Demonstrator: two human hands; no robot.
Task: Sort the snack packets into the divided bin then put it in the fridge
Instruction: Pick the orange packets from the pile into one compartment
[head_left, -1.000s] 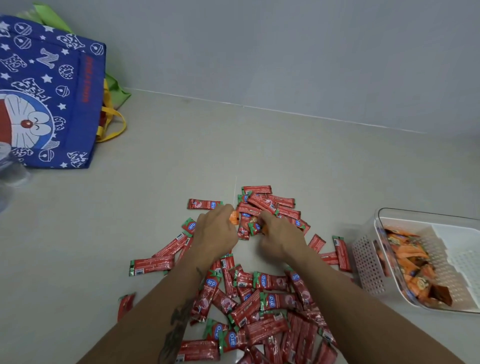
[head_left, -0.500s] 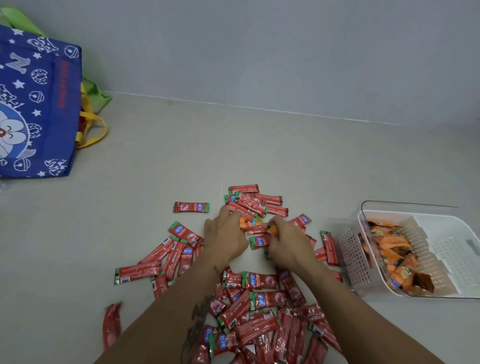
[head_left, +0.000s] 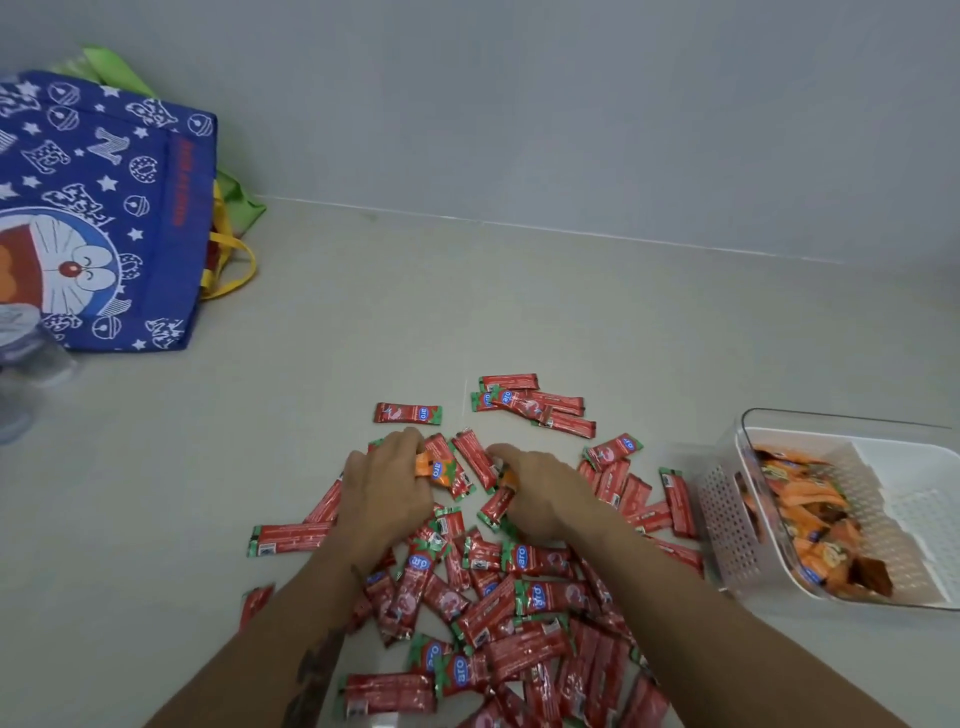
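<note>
Head view shows a blue tote bag (head_left: 98, 218) at ten o'clock, the divided bin (head_left: 727, 514) holding orange packets at three, red packets (head_left: 519, 587) heaped centrally, where left hand (head_left: 387, 488) and right hand (head_left: 545, 493) each pinch an orange packet (head_left: 435, 466).

The red snack packets (head_left: 519, 613) carry the brand "aro" in white letters on a small blue oval, clearest on several packets lying in the heap on the counter. An orange packet (head_left: 434, 470) beside the left hand (head_left: 387, 486) shows the same "aro" mark. The blue tote bag (head_left: 98, 218) has a large white letter "N"; its red side lettering is too small to read.
</note>
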